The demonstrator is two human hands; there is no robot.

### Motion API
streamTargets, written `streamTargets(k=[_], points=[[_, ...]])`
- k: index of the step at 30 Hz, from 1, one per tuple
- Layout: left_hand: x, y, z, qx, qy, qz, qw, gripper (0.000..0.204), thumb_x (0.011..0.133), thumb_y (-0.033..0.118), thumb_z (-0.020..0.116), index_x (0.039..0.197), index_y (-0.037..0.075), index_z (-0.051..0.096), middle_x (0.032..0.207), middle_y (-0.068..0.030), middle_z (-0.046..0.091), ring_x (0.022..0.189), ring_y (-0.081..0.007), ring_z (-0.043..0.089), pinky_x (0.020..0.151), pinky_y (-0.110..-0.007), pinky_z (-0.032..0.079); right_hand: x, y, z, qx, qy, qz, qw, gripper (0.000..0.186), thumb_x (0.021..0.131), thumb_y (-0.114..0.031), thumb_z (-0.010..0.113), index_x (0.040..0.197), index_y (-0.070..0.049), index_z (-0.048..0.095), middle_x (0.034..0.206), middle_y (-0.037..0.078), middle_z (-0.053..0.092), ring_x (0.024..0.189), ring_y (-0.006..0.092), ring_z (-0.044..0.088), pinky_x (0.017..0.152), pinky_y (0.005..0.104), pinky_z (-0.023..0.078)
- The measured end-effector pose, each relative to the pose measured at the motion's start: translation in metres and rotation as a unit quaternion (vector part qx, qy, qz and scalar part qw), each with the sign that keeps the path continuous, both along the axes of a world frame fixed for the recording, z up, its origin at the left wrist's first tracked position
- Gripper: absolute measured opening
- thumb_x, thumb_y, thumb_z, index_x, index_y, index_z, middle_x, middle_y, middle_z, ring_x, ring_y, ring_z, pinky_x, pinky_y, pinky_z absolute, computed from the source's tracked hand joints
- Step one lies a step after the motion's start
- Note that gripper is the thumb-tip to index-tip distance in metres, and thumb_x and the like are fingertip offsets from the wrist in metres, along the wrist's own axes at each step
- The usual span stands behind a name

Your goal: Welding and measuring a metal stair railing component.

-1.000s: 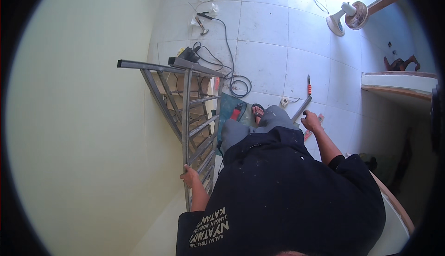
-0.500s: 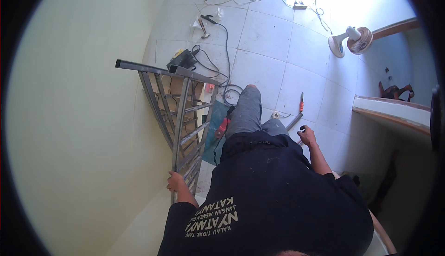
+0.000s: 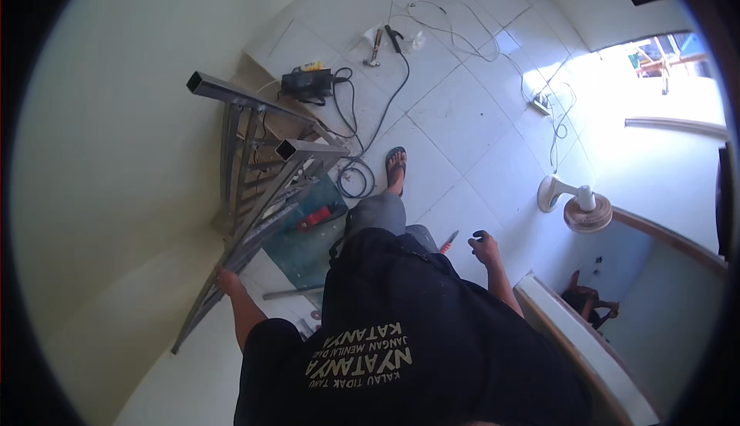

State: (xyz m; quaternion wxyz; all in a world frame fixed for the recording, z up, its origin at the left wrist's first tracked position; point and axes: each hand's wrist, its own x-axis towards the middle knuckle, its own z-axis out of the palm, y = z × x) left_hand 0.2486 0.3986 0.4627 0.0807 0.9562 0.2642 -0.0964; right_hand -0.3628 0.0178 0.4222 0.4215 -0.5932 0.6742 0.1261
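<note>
My left hand [image 3: 230, 281] is closed on a long grey steel ladder-like frame [image 3: 265, 193] with rungs, leaning at the cream wall. My right hand [image 3: 484, 250] hangs by my right thigh, fingers loosely bent and apart, with nothing visible held. A tool with a red handle [image 3: 447, 245] lies on the tiles just left of it. Under and beside the frame are a green sheet [image 3: 293, 252] and a red power tool [image 3: 314, 217]. A black machine with cables [image 3: 307, 85] sits beyond the frame.
A hammer [image 3: 375, 50], black cable-fed clamp [image 3: 394, 39] and power strip [image 3: 539, 104] lie farther off. A fan [image 3: 587, 210] stands to the right, near a white wood-edged ledge [image 3: 575, 347] with a dark brown object beyond it that I cannot make out.
My view has swung rightward and my legs have stepped, one foot now forward beside the coiled cable. The frame in my left hand has shifted and tilted, its lower end now showing at lower left.
</note>
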Motion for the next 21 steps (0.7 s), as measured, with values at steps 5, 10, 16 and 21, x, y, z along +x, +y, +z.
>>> streamTargets(k=[5, 10, 16, 21], points=[[-0.070, -0.105, -0.021, 0.046, -0.200, 0.173, 0.963, 0.063, 0.083, 0.044, 0.050, 0.118, -0.007, 0.038, 0.112, -0.0296, 0.046, 0.101, -0.0434, 0.051, 0.083, -0.051, 0.045, 0.005, -0.134, 0.046, -0.009, -0.050, -0.093, 0.994, 0.041, 0.079, -0.021, 0.060, 0.113, 0.001, 0.054, 0.081, 0.011, 0.062, 0.061, 0.0157, 0.060, 0.053, 0.0269, 0.048], [-0.196, -0.053, -0.108, -0.294, 0.043, 0.033, 0.954, 0.051, 0.078, 0.039, 0.058, 0.108, -0.002, 0.054, 0.095, -0.0154, 0.061, 0.079, -0.0308, 0.059, 0.071, -0.044, 0.046, 0.018, -0.213, 0.055, 0.050, -0.064, -0.057, 0.995, 0.040, 0.078, -0.020, 0.061, 0.112, 0.000, 0.055, 0.081, 0.011, 0.063, 0.060, 0.0153, 0.060, 0.050, 0.0274, 0.048], [-0.374, -0.171, -0.149, -0.170, 0.141, -0.257, 0.941, 0.032, 0.079, 0.032, 0.058, 0.085, 0.001, 0.061, 0.072, -0.0192, 0.062, 0.069, -0.0320, 0.063, 0.065, -0.043, 0.048, 0.019, -0.290, 0.028, 0.113, 0.032, 0.133, 0.984, 0.038, 0.076, -0.021, 0.062, 0.108, -0.001, 0.057, 0.076, 0.010, 0.063, 0.057, 0.0156, 0.061, 0.047, 0.0274, 0.048], [-0.426, -0.257, -0.067, -0.463, 0.088, 0.245, 0.847, 0.040, 0.084, 0.034, 0.056, 0.105, -0.001, 0.057, 0.083, -0.0068, 0.062, 0.067, -0.0165, 0.059, 0.054, -0.028, 0.040, 0.048, -0.382, -0.015, 0.113, 0.001, 0.286, 0.951, 0.032, 0.076, -0.018, 0.061, 0.104, -0.003, 0.057, 0.071, 0.008, 0.061, 0.052, 0.0148, 0.058, 0.043, 0.0265, 0.044]])
